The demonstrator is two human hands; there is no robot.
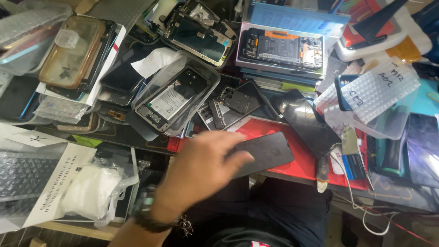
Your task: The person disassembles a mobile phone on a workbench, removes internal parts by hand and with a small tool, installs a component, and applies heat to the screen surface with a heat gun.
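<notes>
The left hand [201,171] reaches over the desk's near edge, fingers [240,158] loosely spread and resting on a black phone screen panel [267,152]. The panel lies flat on the red mat [302,160], extending rightward beyond the fingertips.

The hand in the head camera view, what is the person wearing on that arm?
Only one hand shows, the left by the look of it. It is bare, with no glove and no sleeve on the forearm. A dark wristwatch with a chunky band sits on the wrist, and a small metal charm or chain dangles beside it. The picture is blurred, so finer detail is unclear.
</notes>
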